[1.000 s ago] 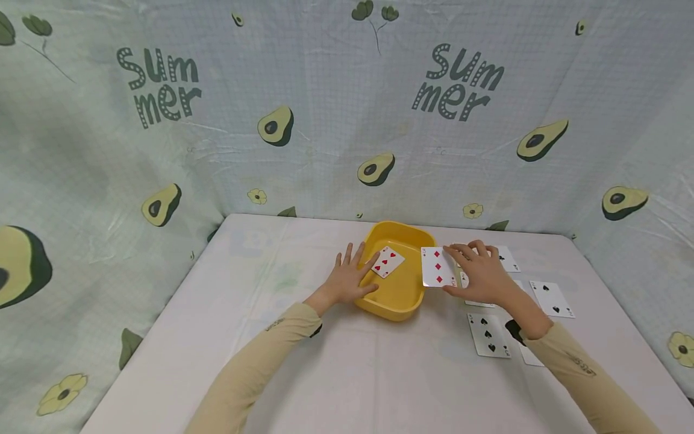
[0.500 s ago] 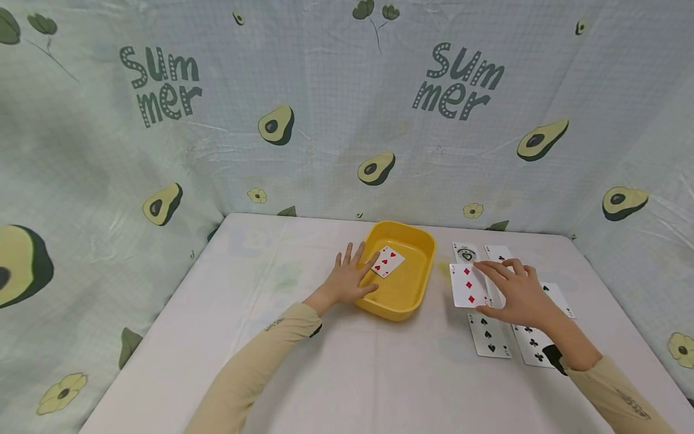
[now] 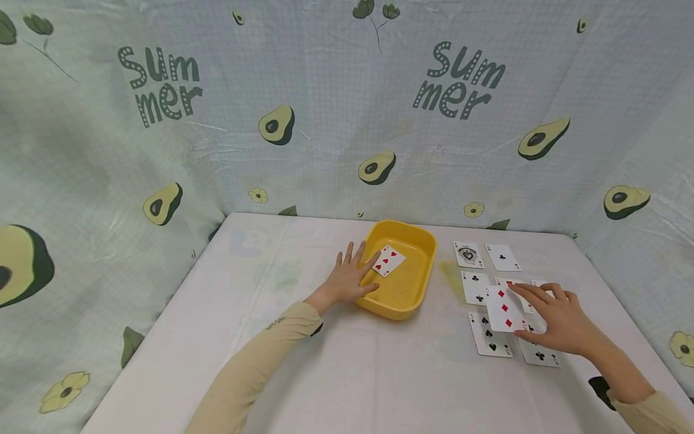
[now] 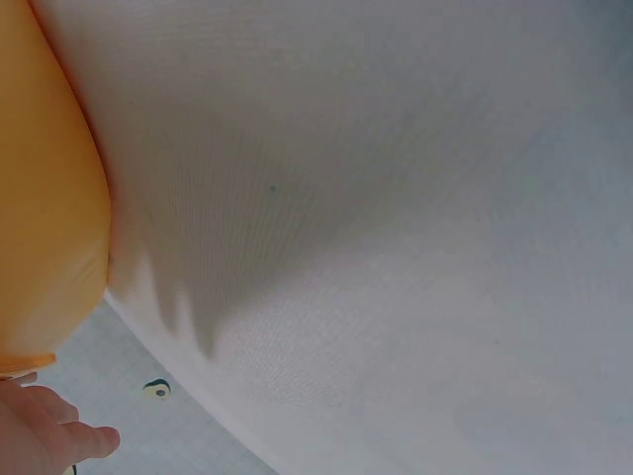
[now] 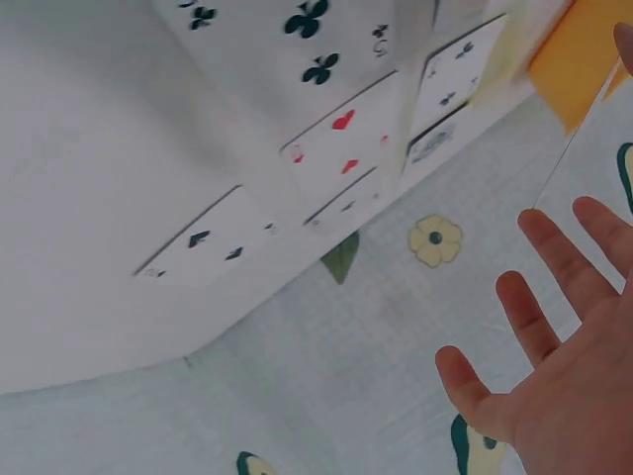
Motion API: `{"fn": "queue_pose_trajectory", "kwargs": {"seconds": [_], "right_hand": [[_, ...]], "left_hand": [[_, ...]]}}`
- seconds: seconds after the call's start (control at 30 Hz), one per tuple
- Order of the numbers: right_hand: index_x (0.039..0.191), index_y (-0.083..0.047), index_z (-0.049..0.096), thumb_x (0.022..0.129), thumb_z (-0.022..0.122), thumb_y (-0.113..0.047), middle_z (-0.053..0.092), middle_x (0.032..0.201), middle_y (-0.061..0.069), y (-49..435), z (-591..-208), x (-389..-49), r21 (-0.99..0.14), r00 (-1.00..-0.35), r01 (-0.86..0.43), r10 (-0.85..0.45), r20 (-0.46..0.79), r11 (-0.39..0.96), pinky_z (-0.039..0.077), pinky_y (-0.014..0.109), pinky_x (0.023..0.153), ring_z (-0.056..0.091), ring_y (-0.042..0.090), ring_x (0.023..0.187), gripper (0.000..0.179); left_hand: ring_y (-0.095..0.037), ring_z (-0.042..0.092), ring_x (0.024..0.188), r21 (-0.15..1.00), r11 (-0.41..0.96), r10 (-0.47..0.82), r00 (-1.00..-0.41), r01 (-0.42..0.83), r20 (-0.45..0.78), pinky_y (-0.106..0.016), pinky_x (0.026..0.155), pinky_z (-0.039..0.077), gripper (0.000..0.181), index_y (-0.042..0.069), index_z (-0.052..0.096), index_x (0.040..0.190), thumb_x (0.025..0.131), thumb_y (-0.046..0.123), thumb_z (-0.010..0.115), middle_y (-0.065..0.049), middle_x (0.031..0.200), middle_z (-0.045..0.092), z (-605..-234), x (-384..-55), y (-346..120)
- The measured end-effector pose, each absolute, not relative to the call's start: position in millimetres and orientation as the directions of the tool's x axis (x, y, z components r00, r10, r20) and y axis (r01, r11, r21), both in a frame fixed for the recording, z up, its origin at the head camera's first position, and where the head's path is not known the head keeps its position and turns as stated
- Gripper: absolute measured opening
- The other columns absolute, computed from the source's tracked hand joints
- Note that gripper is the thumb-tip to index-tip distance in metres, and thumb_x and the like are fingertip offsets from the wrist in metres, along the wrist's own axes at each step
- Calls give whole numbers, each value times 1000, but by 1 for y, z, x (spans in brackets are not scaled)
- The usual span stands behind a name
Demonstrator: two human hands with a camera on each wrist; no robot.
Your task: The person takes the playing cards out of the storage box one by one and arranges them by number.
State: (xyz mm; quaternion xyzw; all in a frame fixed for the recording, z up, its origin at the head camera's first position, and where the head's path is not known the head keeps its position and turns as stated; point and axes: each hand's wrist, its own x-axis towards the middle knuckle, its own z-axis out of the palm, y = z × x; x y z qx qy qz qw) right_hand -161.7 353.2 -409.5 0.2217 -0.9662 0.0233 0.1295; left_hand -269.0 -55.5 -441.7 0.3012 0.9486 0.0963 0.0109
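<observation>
My right hand (image 3: 564,322) pinches a three of diamonds playing card (image 3: 500,310) by its edges between thumb and fingers, above cards lying face up on the right side of the table. In the right wrist view this card shows only as a thin edge at the fingertips (image 5: 530,220). My left hand (image 3: 347,282) rests with spread, straight fingers at the left rim of a yellow plastic tub (image 3: 414,280). Inside the tub lies a hearts card (image 3: 391,260), its left edge next to my left fingers. The left wrist view shows the tub's outer wall (image 4: 49,198).
Face-up cards lie in rows: an ace of spades (image 3: 468,254), an ace of clubs (image 3: 502,258), a two of clubs (image 3: 473,289), a two of hearts (image 5: 336,143), a two of spades (image 5: 213,237), a three of spades (image 3: 494,346) and a three of clubs (image 3: 542,357). Printed cloth (image 3: 325,72) hangs behind.
My right hand has carried the three of diamonds from the tub's right rim rightward and nearer me, over the laid-out cards. My left hand and the tub have stayed in place.
</observation>
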Motion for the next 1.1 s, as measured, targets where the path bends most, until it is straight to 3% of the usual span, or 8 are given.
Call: {"fn": "queue_pose_trajectory", "kwargs": {"seconds": [0.4,0.77,1.1], "right_hand": [[134,-25,36,53,79,-45,48,118,5,401,-423,-141,24,-892,-371,-364,269,928,27,55,72,37,28,98,94],[134,-31,34,49,80,-48,49,115,6,439,-437,-128,89,-932,-294,-306,194,952,28,56,74,37,29,95,98],[136,-35,29,49,79,-46,51,113,9,456,-446,-119,59,-962,-226,-232,147,972,26,58,71,35,31,94,101]], "left_hand": [[-46,0,135,190,803,570,-821,565,31,-62,103,13,70,21,10,145,89,52,40,-18,150,-2,-441,-271,-54],[-45,0,135,190,807,565,-825,559,23,-62,103,13,70,23,10,145,88,53,40,-17,150,-2,-442,-270,-55],[-47,3,134,178,805,569,-821,566,41,-62,102,15,71,21,11,145,88,52,40,-19,150,1,-443,-270,-55]]}}
